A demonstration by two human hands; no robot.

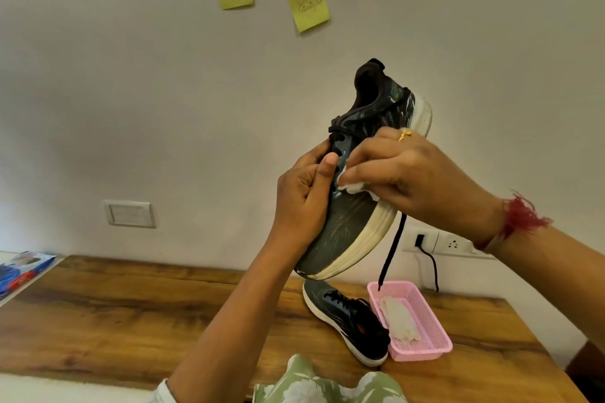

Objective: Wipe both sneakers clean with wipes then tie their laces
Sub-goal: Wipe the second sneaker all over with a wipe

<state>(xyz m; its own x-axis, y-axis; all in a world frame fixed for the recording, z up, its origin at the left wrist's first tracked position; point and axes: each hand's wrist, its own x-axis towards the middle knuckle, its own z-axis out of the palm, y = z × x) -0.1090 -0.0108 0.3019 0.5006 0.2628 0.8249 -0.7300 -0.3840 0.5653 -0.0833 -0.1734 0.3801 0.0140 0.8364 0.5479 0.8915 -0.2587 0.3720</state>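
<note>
A dark sneaker [353, 226] with a cream sole is held up in the air, toe down and heel up. My left hand [304, 203] grips it around the lace side of the upper. My right hand [402, 173] pinches a white wipe [352, 186] and presses it on the sneaker's side. One black lace [391, 255] hangs loose under the shoe. The second sneaker [347, 321], black with a white sole, lies on the wooden table [131, 314] next to a pink basket [435, 334] that holds more white wipes [397, 317].
A blue packet [23, 271] lies at the table's far left edge. The wall behind carries yellow sticky notes [307, 8], a switch plate [129, 213] and a socket with a black cable [429, 258]. Green patterned cloth [327, 383] shows at the bottom.
</note>
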